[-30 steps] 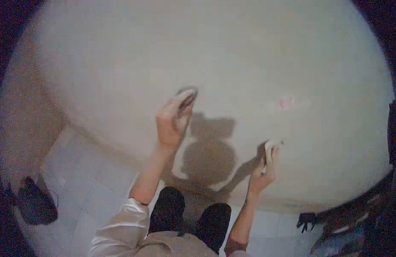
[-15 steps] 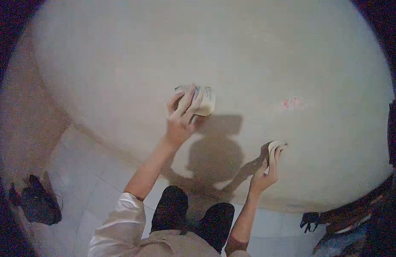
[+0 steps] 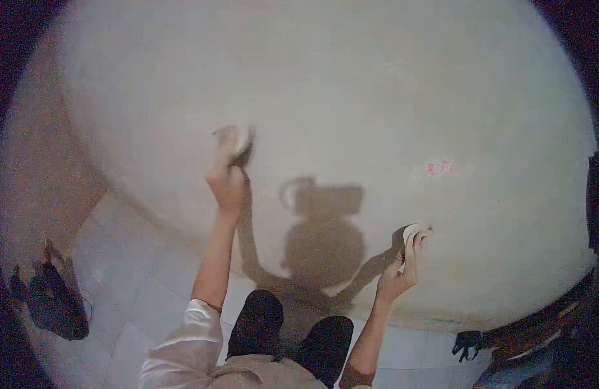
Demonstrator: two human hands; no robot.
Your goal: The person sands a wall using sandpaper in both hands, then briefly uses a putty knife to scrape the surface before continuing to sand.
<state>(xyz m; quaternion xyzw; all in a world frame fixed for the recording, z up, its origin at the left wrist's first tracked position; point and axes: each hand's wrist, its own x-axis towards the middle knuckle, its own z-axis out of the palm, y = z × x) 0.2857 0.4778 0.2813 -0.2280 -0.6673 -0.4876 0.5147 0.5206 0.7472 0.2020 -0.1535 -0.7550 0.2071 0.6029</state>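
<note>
My left hand [image 3: 227, 185] is raised against the pale wall [image 3: 351, 84], its fingers smeared by motion. It is closed around a pale sheet of sandpaper [image 3: 243, 139], which is also blurred and seen nearly edge-on. Lower and to the right, my right hand [image 3: 403, 269] presses its fingers together over a second pale, bent sheet of sandpaper [image 3: 410, 231] at the wall. The fingers cover part of that sheet. Above and right of this hand, the wall has a small pinkish-red patch [image 3: 438, 168].
The shadow of my head and arms [image 3: 325, 249] falls on the wall between my hands. Below is a tiled floor [image 3: 134, 285]. A dark bag-like object [image 3: 56, 301] lies at the left; a dark strapped item [image 3: 468, 343] and bluish cloth [image 3: 516, 373] lie at the lower right.
My left hand has swung left with its sheet, whose printed back no longer shows. In the picture, my right hand and the pinkish patch sit slightly lower.
</note>
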